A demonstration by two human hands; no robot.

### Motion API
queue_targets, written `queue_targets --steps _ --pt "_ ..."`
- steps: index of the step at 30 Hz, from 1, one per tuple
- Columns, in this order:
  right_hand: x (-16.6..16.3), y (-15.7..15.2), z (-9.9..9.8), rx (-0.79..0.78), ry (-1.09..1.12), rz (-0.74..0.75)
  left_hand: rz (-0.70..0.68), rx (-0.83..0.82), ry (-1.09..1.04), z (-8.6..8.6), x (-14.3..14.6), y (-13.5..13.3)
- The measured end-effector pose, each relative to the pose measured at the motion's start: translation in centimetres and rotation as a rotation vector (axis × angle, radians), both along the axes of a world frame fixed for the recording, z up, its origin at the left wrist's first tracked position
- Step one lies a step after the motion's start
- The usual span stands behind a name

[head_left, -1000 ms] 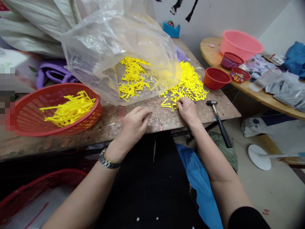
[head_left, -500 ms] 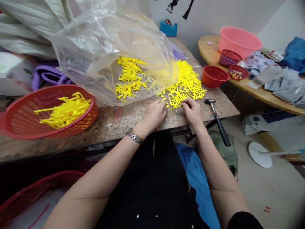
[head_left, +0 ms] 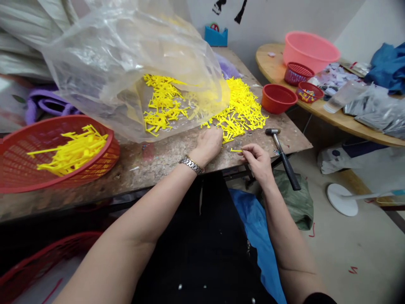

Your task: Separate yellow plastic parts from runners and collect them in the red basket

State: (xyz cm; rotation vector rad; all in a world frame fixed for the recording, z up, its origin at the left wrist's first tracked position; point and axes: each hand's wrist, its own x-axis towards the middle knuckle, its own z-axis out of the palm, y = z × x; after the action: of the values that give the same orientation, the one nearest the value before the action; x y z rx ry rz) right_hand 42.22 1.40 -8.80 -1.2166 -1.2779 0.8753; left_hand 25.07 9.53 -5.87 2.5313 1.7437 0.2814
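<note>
A heap of small yellow plastic pieces (head_left: 240, 107) lies on the worn table (head_left: 164, 158), spilling out of a large clear plastic bag (head_left: 133, 67). My left hand (head_left: 209, 144), with a watch on its wrist, rests closed on the near edge of the heap, fingers pressed onto the pieces. My right hand (head_left: 257, 159) is just off to the right and pinches one thin yellow piece (head_left: 236, 150) by its end. A red basket (head_left: 57, 154) at the left holds several yellow pieces.
A black-handled hammer (head_left: 283, 158) lies at the table's right front corner. A red bowl (head_left: 276, 98) stands behind it. A second table at the right carries a pink basin (head_left: 310, 50), small red baskets and bags. Another red basket (head_left: 47, 261) sits below left.
My left hand moved right from the bare table to the edge of the yellow heap. My right hand drew back from the heap with one yellow piece pinched in it.
</note>
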Motion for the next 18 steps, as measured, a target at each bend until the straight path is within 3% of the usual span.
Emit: queue_targets --steps 6,13,18 --pt "0.4 -0.8 -0.1 0.011 0.007 -0.038 0.017 0.017 -0.115 -0.1 -0.9 0.3" --pt "0.3 -1.1 -0.4 -0.013 0.053 -0.046 0.014 0.031 -0.472 0.2 -2.6 -1.3" --pt "-0.5 -1.6 0.3 0.006 0.005 -0.024 -0.039 -0.291 -0.922 0.2 -3.1 -4.2"
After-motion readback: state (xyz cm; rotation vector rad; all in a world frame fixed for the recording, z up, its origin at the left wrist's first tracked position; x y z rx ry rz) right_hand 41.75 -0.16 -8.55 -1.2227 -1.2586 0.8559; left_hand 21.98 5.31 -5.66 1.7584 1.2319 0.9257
